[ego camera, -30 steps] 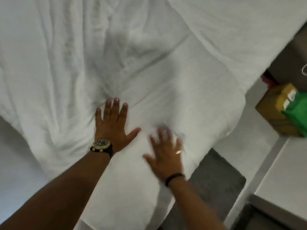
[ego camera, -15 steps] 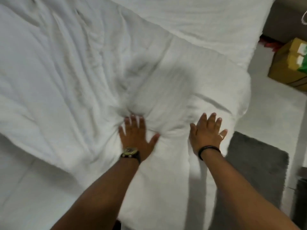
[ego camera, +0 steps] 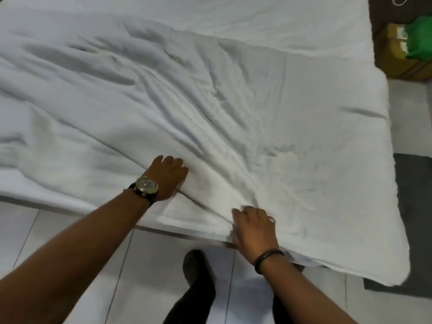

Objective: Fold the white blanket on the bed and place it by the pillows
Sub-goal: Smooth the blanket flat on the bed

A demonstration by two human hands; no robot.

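Note:
The white blanket [ego camera: 210, 101] lies spread and wrinkled over the bed, its right corner hanging past the bed's corner. My left hand [ego camera: 167, 176], with a watch on the wrist, sits on the blanket near the bed's near edge, fingers curled down into the fabric. My right hand [ego camera: 254, 230], wearing a ring, is lower and to the right at the blanket's near border, its fingers curled round the bunched edge. A raised fold runs between the two hands. No pillows are in view.
The bare white sheet [ego camera: 257, 19] shows beyond the blanket. A cardboard box [ego camera: 395, 59] with a green bag [ego camera: 418, 38] stands on the floor at top right. A dark grey mat [ego camera: 416, 206] lies right of the bed. My dark-clad leg [ego camera: 198, 281] stands on white tiles.
Both hands have drawn back from lying flat on the blanket's middle to its near edge and curled into the fabric. The view has swung to show the bed's edge and floor.

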